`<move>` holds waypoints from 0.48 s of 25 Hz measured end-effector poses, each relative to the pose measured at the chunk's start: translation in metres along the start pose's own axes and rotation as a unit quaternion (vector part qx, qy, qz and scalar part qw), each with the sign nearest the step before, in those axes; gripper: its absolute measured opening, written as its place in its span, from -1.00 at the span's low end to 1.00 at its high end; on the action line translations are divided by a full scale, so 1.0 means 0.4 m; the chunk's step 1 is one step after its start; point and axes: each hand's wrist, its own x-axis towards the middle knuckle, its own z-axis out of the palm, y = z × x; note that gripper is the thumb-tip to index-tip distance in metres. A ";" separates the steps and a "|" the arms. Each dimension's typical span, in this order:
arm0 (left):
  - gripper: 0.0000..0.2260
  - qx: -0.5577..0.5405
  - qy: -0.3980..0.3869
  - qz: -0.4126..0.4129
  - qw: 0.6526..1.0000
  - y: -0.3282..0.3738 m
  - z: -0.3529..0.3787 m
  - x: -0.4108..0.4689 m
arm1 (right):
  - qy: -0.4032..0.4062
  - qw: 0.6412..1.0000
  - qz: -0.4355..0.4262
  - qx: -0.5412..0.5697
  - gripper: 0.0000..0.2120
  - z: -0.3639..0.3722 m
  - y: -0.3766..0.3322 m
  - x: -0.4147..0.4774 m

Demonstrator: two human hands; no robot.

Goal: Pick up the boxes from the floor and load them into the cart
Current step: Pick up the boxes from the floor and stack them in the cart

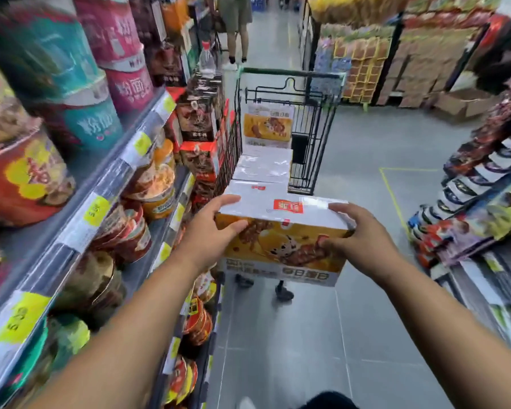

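I hold a white and orange box [281, 231] with a red label on top, out in front of me at the near end of the cart [289, 72]. My left hand [216, 228] grips its left corner, thumb on the front face. My right hand [357, 234] grips its right end. Further white-topped boxes [263, 166] lie flat in a row in the cart beyond it. One box [268, 125] stands upright against the cart's far wire end. The cart's bed is hidden under the boxes.
Shelves of instant noodle bowls [148, 184] and yellow price tags run close along the left. Snack racks [484, 178] line the right. A person [235, 28] stands in the aisle beyond the cart. Grey floor with a yellow line [391, 190] lies to the right. Cart wheels [283, 293] show below the held box.
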 end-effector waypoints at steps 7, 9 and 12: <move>-0.67 0.035 -0.040 0.002 0.999 -0.012 0.025 0.392 | 0.007 1.000 0.018 -0.016 -0.38 0.020 -0.010 0.372; -0.68 0.023 -0.031 -0.018 0.999 -0.031 0.034 0.508 | -0.002 1.000 0.013 -0.017 -0.37 0.028 -0.005 0.501; -0.67 0.058 -0.010 -0.035 0.998 -0.033 0.049 0.677 | -0.024 0.999 0.008 -0.032 -0.35 0.043 -0.006 0.696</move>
